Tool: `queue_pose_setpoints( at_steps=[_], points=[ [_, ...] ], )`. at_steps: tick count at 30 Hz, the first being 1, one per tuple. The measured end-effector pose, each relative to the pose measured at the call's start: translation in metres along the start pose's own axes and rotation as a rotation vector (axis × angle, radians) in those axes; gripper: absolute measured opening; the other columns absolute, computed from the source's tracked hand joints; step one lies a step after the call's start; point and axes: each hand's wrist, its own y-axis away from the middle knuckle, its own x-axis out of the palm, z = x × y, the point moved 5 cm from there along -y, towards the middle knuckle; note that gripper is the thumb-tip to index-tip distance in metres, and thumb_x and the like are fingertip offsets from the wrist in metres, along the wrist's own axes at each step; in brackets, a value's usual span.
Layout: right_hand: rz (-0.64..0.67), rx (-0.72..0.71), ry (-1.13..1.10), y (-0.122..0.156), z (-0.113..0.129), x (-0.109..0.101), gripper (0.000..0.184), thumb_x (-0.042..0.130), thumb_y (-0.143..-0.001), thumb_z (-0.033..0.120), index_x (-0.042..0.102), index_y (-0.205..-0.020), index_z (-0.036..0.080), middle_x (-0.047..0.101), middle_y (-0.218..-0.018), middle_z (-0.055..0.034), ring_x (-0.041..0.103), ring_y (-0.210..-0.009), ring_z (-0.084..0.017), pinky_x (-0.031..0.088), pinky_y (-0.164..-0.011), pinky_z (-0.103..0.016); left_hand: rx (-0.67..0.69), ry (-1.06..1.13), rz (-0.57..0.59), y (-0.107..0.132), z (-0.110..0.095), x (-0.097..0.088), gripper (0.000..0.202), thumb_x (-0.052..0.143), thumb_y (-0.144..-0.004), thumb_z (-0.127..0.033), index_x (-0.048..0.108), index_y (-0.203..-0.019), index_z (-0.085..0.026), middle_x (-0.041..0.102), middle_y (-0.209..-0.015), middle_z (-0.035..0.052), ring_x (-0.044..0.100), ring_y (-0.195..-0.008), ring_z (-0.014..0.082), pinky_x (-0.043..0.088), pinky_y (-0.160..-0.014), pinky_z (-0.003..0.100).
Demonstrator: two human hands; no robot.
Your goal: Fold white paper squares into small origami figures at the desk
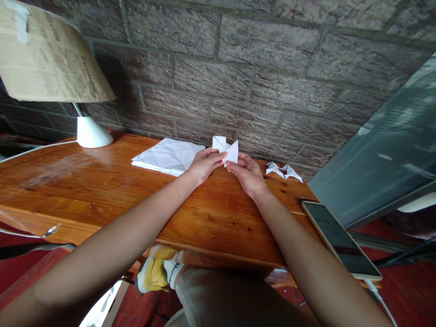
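Two hands meet near the far side of the tabletop [102, 190], with a small folded paper piece [226, 150] held between them. It is white, and its pointed flaps spread upward and to both sides.

Head view: the left hand [204, 164] pinches the lower left of the piece between thumb and fingertips. The right hand [248, 172] pinches its lower right. Each grip is clenched on the paper, holding the piece just above the wood and close to the brick wall [259, 81]. Both forearms reach forward and converge, with the wrists bent slightly inward and the fingers curled toward each other.

This fold probably goes best with both pinches close to the crease and the edges lined up before pressing. The pull should be gentle, since thin paper skews or tears easily.

Near the grip on its left lies a stack of creased white sheets [168, 156], and a lamp [90, 129] stands well beyond them. Near the grip on its right lie small folded shapes [284, 170]. A phone [340, 240] rests, screen dark, at the tabletop's near right edge.
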Motion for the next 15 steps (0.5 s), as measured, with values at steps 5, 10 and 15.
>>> queue_pose_setpoints(
  at_steps=[5, 10, 15],
  points=[
    [0.020, 0.053, 0.018, 0.001, -0.004, -0.002, 0.057, 0.090, -0.056, 0.026, 0.060, -0.104, 0.022, 0.073, -0.078, 0.0045, 0.065, -0.069, -0.010, 0.054, -0.074, -0.026, -0.020, -0.067, 0.058, -0.001, 0.004, 0.001, 0.041, 0.094, -0.052, -0.027, 0.060, -0.072, -0.014, 0.065, -0.070, -0.0026, 0.063, -0.069, 0.0091, 0.051, -0.075, 0.025],
    [-0.071, -0.066, 0.181, -0.002, 0.004, -0.010, 0.052, 0.087, -0.063, 0.036, 0.061, -0.107, 0.023, 0.074, -0.083, 0.0017, 0.066, -0.074, -0.014, 0.053, -0.064, -0.025, 0.015, -0.166, 0.039, 0.000, 0.002, 0.000, 0.038, 0.092, -0.050, -0.030, 0.064, -0.070, -0.015, 0.067, -0.072, -0.0002, 0.061, -0.068, 0.0098, 0.045, -0.065, 0.023],
    [-0.157, -0.166, 0.219, -0.006, 0.014, -0.024, 0.039, 0.082, -0.067, 0.043, 0.068, -0.096, 0.022, 0.074, -0.086, -0.0019, 0.067, -0.078, -0.016, 0.052, -0.062, -0.026, 0.051, -0.287, 0.051, 0.003, -0.001, 0.004, 0.035, 0.090, -0.053, -0.034, 0.067, -0.071, -0.015, 0.066, -0.068, -0.0004, 0.056, -0.063, 0.0098, 0.042, -0.060, 0.023]
  ],
)
